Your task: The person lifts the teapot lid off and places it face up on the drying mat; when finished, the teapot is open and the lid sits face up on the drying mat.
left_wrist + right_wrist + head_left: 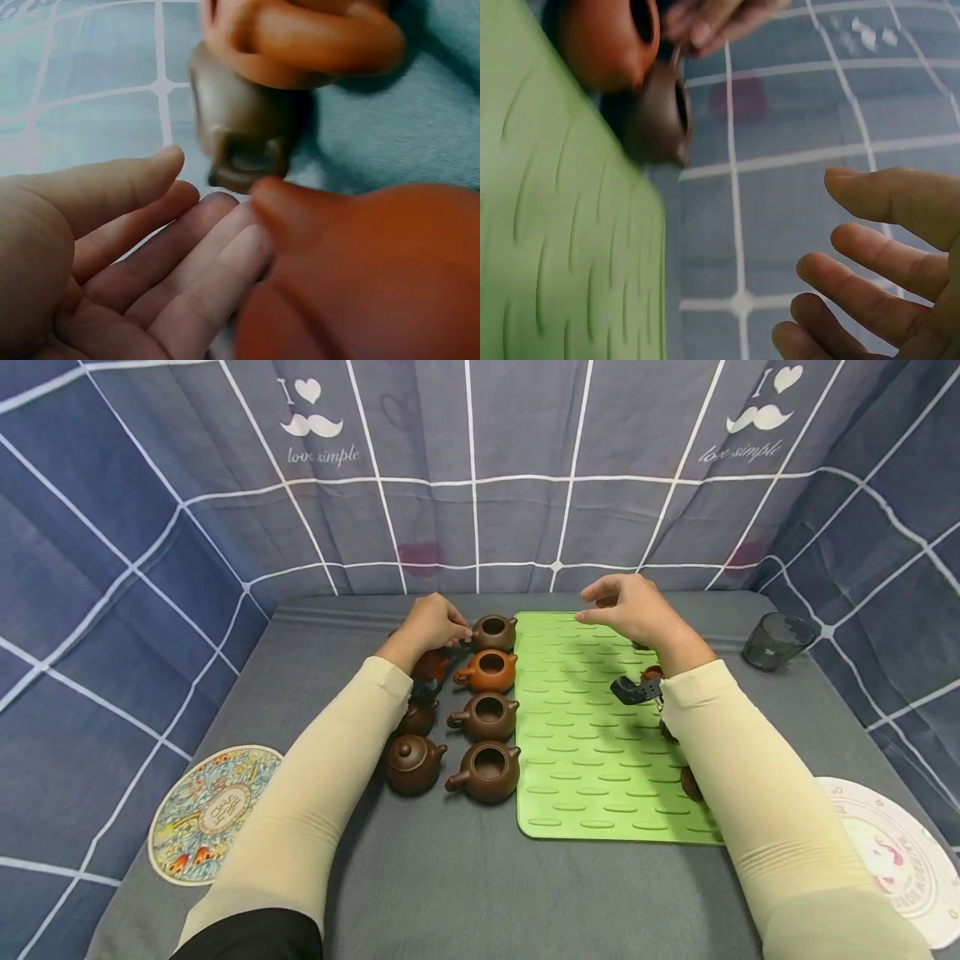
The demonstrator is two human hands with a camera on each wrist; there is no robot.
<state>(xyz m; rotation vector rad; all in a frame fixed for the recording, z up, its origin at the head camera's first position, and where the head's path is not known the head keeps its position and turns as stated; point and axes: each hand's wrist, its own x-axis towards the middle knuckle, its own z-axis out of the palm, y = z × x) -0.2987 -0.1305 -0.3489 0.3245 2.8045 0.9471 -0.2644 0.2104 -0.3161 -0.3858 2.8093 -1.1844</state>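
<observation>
My left hand is at the back of the table, fingertips beside the handle of a dark brown lidless teapot. In the left wrist view the thumb and fingers are apart, close to that teapot's handle. An orange-brown lidless teapot and two brown ones continue the row toward the front. My right hand hovers over the back of a green mat, fingers spread and holding nothing in the right wrist view.
Left of the row, a lidded brown teapot stands before others partly hidden by my left arm. Small brown pieces lie along the mat, partly behind my right sleeve. A dark glass, a patterned disc and a white disc flank the table.
</observation>
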